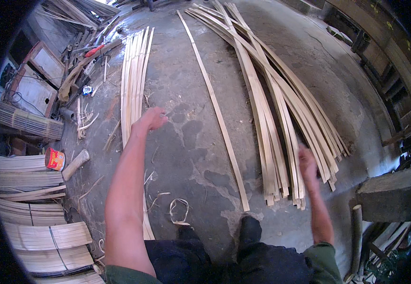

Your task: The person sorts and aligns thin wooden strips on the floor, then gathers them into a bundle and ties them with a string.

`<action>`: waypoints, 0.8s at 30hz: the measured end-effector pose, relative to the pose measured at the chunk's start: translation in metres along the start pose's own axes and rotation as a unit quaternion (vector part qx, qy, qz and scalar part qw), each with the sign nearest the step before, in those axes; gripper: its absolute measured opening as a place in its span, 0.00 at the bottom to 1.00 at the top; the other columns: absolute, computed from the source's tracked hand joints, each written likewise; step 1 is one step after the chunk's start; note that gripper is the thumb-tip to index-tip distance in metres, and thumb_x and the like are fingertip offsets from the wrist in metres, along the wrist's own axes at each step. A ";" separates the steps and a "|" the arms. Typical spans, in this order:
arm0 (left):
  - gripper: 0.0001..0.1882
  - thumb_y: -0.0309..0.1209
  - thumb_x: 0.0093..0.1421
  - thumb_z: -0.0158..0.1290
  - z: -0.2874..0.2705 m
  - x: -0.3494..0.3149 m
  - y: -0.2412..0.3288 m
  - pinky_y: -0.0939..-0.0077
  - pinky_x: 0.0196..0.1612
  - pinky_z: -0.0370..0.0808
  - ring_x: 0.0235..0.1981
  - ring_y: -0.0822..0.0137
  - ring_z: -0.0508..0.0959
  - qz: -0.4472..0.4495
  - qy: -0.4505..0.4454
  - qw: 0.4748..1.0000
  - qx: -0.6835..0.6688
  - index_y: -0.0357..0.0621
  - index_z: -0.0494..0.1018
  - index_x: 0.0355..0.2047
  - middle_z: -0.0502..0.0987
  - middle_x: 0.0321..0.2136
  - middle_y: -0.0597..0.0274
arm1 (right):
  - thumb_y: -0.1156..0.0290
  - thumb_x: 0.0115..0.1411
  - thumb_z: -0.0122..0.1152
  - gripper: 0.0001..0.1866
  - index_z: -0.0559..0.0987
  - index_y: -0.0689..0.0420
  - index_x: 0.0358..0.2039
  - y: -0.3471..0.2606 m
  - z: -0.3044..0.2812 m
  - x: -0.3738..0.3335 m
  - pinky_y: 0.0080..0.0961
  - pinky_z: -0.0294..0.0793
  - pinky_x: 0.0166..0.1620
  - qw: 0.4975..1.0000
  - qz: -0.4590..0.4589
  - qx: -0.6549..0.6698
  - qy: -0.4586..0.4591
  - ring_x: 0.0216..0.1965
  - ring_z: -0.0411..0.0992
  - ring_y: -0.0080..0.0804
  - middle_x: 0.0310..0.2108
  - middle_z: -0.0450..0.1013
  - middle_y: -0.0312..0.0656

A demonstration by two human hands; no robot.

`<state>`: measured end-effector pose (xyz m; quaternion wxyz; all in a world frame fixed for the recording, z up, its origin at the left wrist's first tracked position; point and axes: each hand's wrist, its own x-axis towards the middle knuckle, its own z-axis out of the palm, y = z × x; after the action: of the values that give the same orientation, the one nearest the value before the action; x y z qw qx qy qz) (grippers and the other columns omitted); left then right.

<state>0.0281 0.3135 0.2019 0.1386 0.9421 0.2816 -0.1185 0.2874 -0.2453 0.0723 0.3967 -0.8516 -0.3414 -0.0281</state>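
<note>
Beside the left bundle of pale bamboo strips (132, 71), my left hand (152, 118) has its fingers curled in, and nothing shows in them. My right hand (308, 165) is at the near end of a larger, crossing pile of bamboo strips (269, 137) on the right. Its fingers are smeared and partly hidden, so whether it grips a strip cannot be made out. One single bamboo strip (215, 106) lies lengthwise on the floor between the two groups. The left bundle passes under my left forearm, and its near end shows close to my leg.
A loop of thin strip (179, 211) lies on the concrete floor (181, 151) near my feet. Tied strip bundles (49, 236), a red and yellow tin (54, 159) and a short pole (75, 164) are at the left. A concrete ledge (392, 196) stands at the right.
</note>
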 end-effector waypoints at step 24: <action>0.23 0.37 0.58 0.52 -0.001 -0.003 -0.001 0.58 0.56 0.72 0.50 0.44 0.76 0.003 0.035 0.998 -0.060 0.46 0.73 0.54 0.76 0.46 0.38 | 0.72 0.67 0.51 0.25 0.62 0.70 0.62 -0.194 0.020 -0.022 0.28 0.56 0.65 0.961 0.128 0.238 0.057 0.64 0.59 0.38 0.62 0.61 0.59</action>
<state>0.0254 0.3137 0.2033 0.1850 0.9365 0.2900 -0.0685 0.1495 -0.1561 0.1793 0.6071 -0.7662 -0.2027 0.0566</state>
